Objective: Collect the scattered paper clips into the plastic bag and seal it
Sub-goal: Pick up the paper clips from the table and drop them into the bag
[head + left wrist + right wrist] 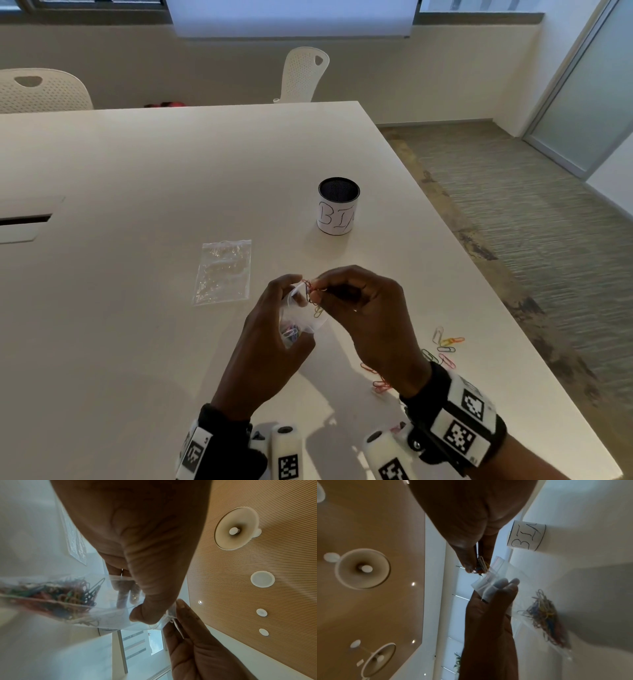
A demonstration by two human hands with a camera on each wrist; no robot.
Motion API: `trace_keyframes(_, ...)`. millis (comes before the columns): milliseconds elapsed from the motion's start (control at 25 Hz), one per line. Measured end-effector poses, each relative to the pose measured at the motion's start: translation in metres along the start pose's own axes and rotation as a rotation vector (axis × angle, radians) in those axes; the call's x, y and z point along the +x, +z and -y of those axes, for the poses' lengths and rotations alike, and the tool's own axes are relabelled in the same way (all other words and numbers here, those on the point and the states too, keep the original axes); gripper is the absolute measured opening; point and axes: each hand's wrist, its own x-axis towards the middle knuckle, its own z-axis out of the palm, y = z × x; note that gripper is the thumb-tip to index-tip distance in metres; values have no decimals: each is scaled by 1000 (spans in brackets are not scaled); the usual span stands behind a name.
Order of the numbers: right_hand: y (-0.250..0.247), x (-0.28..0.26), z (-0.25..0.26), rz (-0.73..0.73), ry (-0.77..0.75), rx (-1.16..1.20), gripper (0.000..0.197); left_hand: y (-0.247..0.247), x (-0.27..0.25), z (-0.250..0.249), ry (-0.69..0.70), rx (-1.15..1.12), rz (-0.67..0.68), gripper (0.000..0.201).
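My left hand (274,329) grips a small clear plastic bag (301,320) above the table, its mouth held open at the top. Coloured paper clips (68,593) lie bunched in the bag's bottom (544,618). My right hand (359,308) pinches a few paper clips (310,291) right at the bag's mouth, seen again between thumb and finger as pinched clips (482,563). Several loose paper clips (445,347) lie on the table to the right of my right wrist, with more red clips (378,380) partly hidden under it.
A second clear plastic bag (224,272) lies flat on the white table (137,171) left of my hands. A black mesh cup labelled BIN (338,207) stands behind them. The table's right edge runs close to the loose clips. Two white chairs stand beyond the table.
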Motion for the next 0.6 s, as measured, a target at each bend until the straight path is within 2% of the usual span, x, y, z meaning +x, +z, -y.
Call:
trace_keyframes(200,-4,-1,4,89,-82,-166,17,2,1,2,4,23,2,72)
trace_keyframes(320,-17,2,4,39,-97,-236,13,2,0,1,22,3,15,70)
trace_keyframes(480,-59,-1,-3,-35,-7,-327,11,0,-1,-1,38,5,10,70)
trace_keyframes(600,-106,-15,-13,-72,112,-485,9,-2,2,0,60,32,17,71)
